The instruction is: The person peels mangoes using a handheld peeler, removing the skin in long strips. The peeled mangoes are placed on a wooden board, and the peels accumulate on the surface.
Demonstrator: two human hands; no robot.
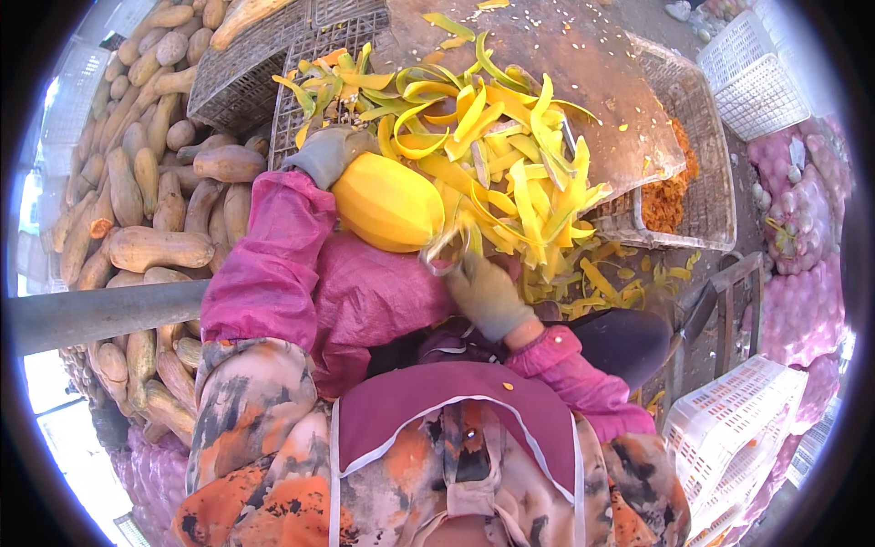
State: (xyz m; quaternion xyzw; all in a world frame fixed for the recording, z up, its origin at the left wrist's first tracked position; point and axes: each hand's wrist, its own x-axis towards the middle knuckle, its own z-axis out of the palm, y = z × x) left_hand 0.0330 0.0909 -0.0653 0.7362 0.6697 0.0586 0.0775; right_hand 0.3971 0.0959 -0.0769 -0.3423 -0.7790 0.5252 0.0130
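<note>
A peeled yellow squash [389,203] rests above my lap, its skin shaved away in long facets. My left hand [333,152], in a grey glove, grips its upper left end. In my right hand [487,294], also gloved, is a peeler [441,254], close to the squash's lower right end. The peeler is blurred, and I cannot tell whether its blade touches the flesh. Beyond the squash lies a big heap of yellow and green peel strips [492,143], partly on a worn board [601,102] scattered with pale seeds.
Unpeeled squashes [160,246] are piled at the left, with a metal bar [109,311] crossing them. Dark plastic crates [239,89] stand behind my left hand. A crate [718,171] at the right holds orange pulp [673,198]. White crates [735,424] and pink net sacks [800,308] line the right side.
</note>
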